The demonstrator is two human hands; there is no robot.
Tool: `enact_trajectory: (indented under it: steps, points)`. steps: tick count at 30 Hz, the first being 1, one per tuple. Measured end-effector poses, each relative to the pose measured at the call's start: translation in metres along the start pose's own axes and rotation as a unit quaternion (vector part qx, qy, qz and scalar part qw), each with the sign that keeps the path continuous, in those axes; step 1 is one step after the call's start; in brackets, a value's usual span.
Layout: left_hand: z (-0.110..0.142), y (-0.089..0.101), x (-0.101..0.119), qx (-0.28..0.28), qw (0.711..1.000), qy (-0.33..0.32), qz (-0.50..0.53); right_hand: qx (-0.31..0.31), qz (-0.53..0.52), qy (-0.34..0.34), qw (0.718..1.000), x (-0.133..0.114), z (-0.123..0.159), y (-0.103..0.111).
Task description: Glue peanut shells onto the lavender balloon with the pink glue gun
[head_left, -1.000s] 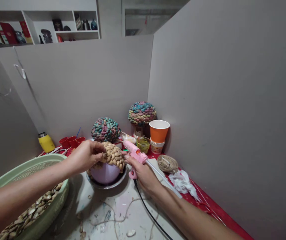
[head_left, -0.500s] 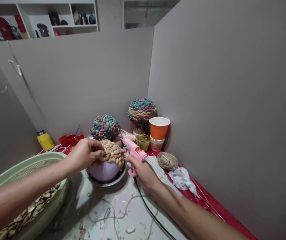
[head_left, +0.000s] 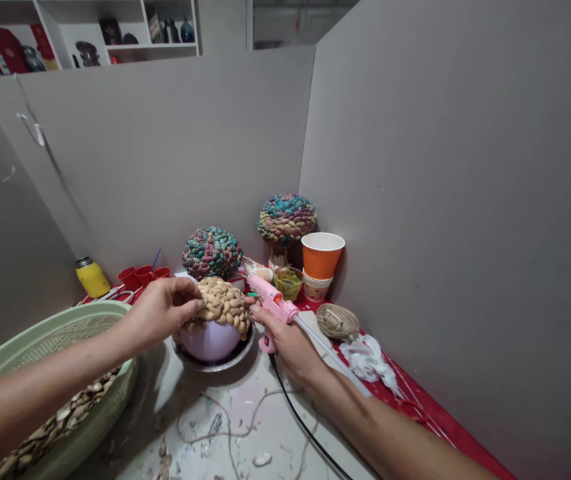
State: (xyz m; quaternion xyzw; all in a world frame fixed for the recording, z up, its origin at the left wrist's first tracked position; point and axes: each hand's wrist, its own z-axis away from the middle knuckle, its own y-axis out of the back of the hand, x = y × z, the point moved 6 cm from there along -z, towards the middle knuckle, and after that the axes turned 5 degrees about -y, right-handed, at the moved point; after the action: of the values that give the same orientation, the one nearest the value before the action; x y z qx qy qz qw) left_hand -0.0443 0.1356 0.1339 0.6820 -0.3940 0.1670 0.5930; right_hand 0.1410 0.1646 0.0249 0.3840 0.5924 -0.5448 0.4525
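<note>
A pale purple ball (head_left: 210,342), its upper part covered in peanut shells (head_left: 224,303), sits in a metal bowl (head_left: 225,365). My left hand (head_left: 171,308) is at the covering's left edge, thumb and fingertips closed on a peanut shell there. A pink hot glue gun (head_left: 271,300) with a clear glue stick (head_left: 332,353) out of its back is gripped in my right hand (head_left: 290,343). Its nozzle points up and left, just behind the ball's right side. The fingers of my right hand also touch or nearly touch the shells.
A green basket (head_left: 130,373) of shells stands at left. Behind are two painted shell-covered balls (head_left: 212,252), red cups (head_left: 144,275) and a yellow jar (head_left: 92,279). Orange paper cup (head_left: 323,259), twine ball (head_left: 338,323) and white plastic (head_left: 369,360) lie right. A black cord (head_left: 292,407) crosses the table.
My left hand has shifted very slightly left and down along the shells. The right hand and glue gun keep their place by the ball; the whole view has moved a little.
</note>
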Motion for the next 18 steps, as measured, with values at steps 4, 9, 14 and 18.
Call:
enact_trajectory:
  steps: [4, 9, 14, 18]
  points:
    - [0.004, -0.004, -0.007, -0.017, 1.0, 0.001, 0.022, -0.001, 0.0, 0.003, 1.0, -0.001, 0.001, 0.0]
    - [0.008, -0.008, -0.002, -0.038, 0.999, -0.035, -0.013, -0.001, 0.0, 0.007, 1.0, -0.001, 0.001, 0.0]
    - [0.013, -0.007, 0.008, -0.036, 0.988, -0.072, -0.13, 0.001, 0.001, 0.009, 1.0, -0.001, 0.001, 0.001]
    - [0.016, -0.007, 0.011, -0.018, 0.983, -0.09, -0.157, 0.002, 0.004, 0.003, 1.0, -0.001, 0.001, 0.001]
